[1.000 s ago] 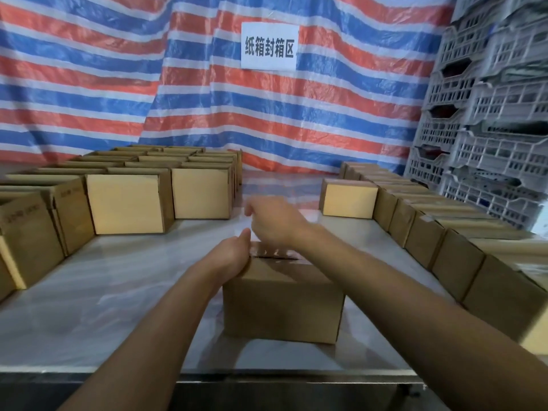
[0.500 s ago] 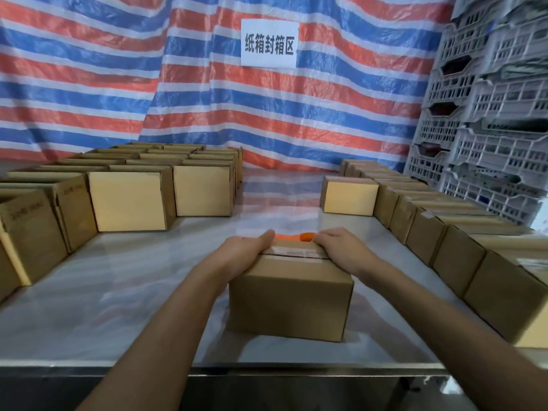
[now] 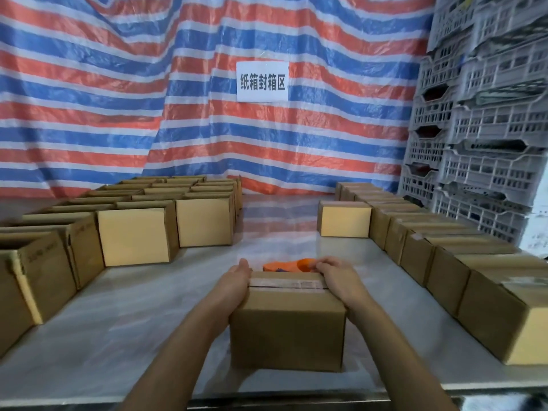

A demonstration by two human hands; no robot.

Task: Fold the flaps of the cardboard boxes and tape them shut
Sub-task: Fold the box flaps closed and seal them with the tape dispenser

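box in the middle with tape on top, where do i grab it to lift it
Take the box by its two short end walls, a hand from each side, palms flat. It stands upright with the flaps taped shut, and both ends stand clear of other boxes; the left hand lies against the left one. An orange tape dispenser sits close behind it.

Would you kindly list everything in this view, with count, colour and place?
taped box: one, brown, table centre front
tape dispenser: one, orange, behind that box
left boxes: many, brown, rows on table's left
right boxes: many, brown, row along table's right
table: one, pale grey, foreground
tarpaulin: one, red-blue-white stripes, backdrop
sign: one, white, black characters, on tarpaulin
crates: several, whitish, stacked far right
left hand: one, flat against box's left side
right hand: one, on box's top right edge
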